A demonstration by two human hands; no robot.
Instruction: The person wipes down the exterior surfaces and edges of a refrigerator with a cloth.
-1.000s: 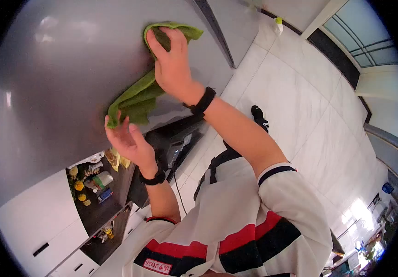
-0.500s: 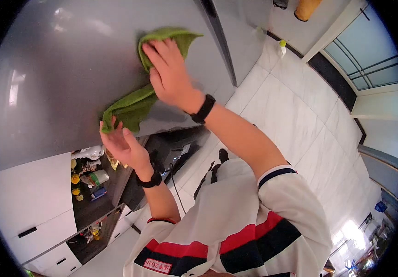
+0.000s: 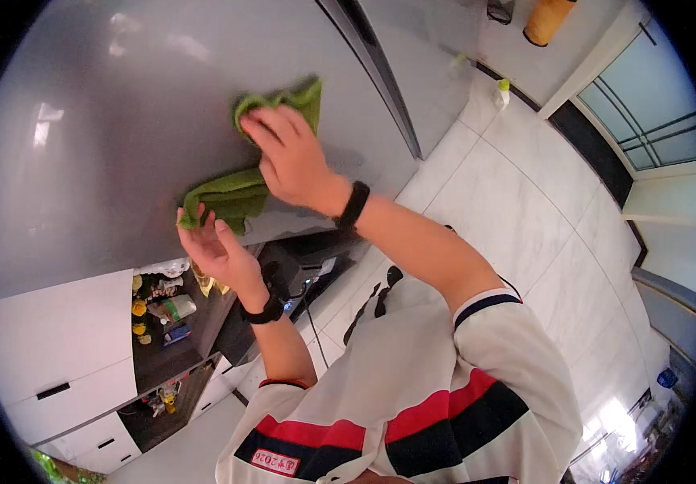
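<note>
A green cloth (image 3: 231, 194) lies against a large glossy grey door panel (image 3: 122, 177). My right hand (image 3: 293, 153), with a black band on the wrist, presses the upper part of the cloth to the panel with bent fingers. Lower and to the left, my left hand (image 3: 223, 254) has its fingers at the cloth's other end, palm turned up and thumb apart. Its fingertips are partly covered by the cloth. Between the hands the cloth sags in folds, and my right hand hides part of it.
A dark vertical groove (image 3: 376, 64) runs along the panel's edge. Below left are white cabinets (image 3: 57, 339) and a shelf with packets and jars (image 3: 172, 309). A spray bottle (image 3: 503, 93) stands on the white tiled floor (image 3: 525, 210), near a glazed door (image 3: 646, 105).
My right hand has slid a little downward on the panel, and the cloth's upper corner has bunched and turned up beside it. My left hand has stayed nearly in place.
</note>
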